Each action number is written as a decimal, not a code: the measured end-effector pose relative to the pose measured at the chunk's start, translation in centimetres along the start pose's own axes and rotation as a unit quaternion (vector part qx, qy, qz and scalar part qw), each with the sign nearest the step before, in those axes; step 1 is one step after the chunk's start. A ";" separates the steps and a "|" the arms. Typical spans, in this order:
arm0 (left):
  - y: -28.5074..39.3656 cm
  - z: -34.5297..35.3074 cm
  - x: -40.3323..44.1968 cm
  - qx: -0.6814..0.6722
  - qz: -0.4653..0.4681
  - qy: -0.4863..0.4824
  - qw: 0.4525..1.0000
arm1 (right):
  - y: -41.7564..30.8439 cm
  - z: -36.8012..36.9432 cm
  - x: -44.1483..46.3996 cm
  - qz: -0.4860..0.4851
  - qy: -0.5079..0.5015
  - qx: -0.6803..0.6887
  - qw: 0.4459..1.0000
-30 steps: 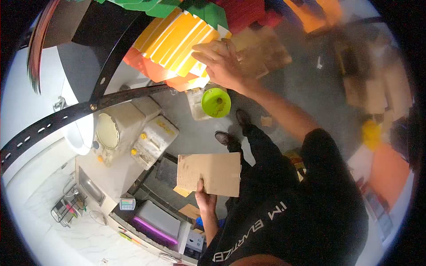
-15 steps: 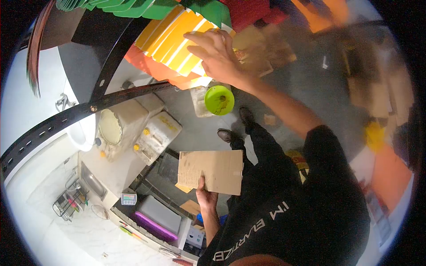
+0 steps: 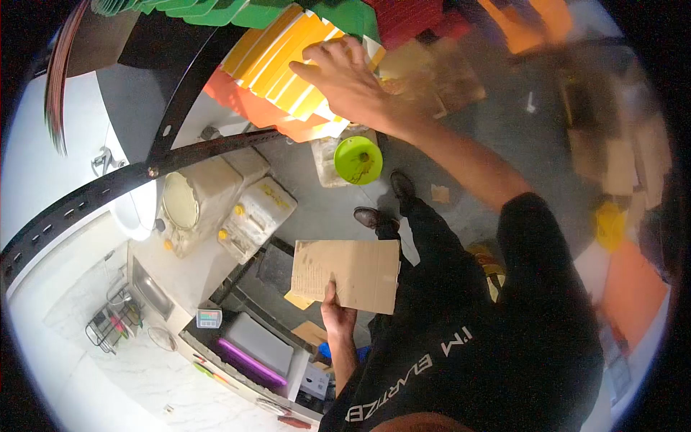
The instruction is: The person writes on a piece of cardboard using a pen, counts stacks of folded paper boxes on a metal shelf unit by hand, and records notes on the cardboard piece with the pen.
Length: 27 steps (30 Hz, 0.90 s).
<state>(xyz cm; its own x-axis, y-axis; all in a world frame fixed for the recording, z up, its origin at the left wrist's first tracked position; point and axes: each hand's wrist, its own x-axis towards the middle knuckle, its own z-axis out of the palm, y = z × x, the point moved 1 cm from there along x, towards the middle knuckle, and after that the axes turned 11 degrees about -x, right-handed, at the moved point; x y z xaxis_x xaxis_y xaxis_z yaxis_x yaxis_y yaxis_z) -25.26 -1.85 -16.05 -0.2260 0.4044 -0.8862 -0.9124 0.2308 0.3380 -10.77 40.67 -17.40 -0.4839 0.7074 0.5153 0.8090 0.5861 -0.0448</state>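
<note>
A brown cardboard piece (image 3: 363,277) lies flat in my left hand (image 3: 337,309), with the thumb pressed on its top face and the other fingers beneath. Higher up, my right hand (image 3: 342,75) reaches over a fanned stack of yellow pieces with white edges (image 3: 277,61). Its fingers are apart and slightly bent, with nothing visible in them; whether the fingertips touch the stack cannot be told. Orange-red pieces (image 3: 248,104) sit below the yellow ones, and green pieces (image 3: 219,13) above them.
A black slotted metal rail (image 3: 86,194) crosses the left side. Below are a lime green bowl (image 3: 358,160), a white jerrycan (image 3: 259,212), a large pale container (image 3: 205,198), a sink (image 3: 151,288) and a small scale (image 3: 209,318). Red pieces (image 3: 410,21) are at the top.
My right hand has moved slightly up and left over the yellow stack, its fingers still apart. The cardboard in my left hand has shifted slightly up and right in view.
</note>
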 end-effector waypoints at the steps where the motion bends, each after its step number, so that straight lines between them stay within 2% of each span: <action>1: 0.0 0.6 -0.2 -0.032 -0.007 0.011 0.999 | 0.0 0.0 0.1 -0.007 0.005 -0.002 1.000; 7: -0.2 0.1 0.1 -0.035 -0.014 0.026 0.999 | 0.7 0.7 0.4 -0.053 0.000 -0.022 0.998; 9: -0.2 -0.3 0.4 -0.047 -0.018 0.005 0.999 | 0.8 0.6 0.5 -0.062 -0.019 -0.029 0.997; 12: -0.2 0.3 0.1 -0.052 -0.019 0.001 0.998 | 1.0 1.0 0.6 -0.067 0.016 -0.010 0.998; 15: -0.2 0.0 0.3 -0.050 -0.014 0.010 0.999 | 0.7 0.7 0.9 -0.018 -0.060 0.058 0.996; 18: -0.2 0.1 0.1 -0.046 -0.008 0.028 0.999 | 0.7 0.3 2.0 -0.026 -0.058 0.036 0.997; 21: -0.2 0.6 -0.3 -0.042 -0.006 0.028 0.999 | 0.3 0.4 2.8 -0.029 -0.131 0.024 0.991; 25: -0.5 0.7 -0.4 -0.028 0.000 0.031 0.999 | -0.4 -0.7 3.2 -0.043 -0.052 -0.018 0.998; 27: -0.5 0.7 -0.5 0.039 0.016 0.019 0.999 | 0.1 -1.4 3.8 -0.056 -0.037 -0.007 0.998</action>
<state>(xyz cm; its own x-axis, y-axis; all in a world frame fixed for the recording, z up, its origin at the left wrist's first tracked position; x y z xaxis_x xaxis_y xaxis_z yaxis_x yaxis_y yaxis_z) -24.48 -1.48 -15.57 -0.2689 0.3785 -0.8857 -0.8754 0.2874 0.3887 -12.04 42.84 -14.28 -0.5939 0.6653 0.4523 0.7528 0.6579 0.0208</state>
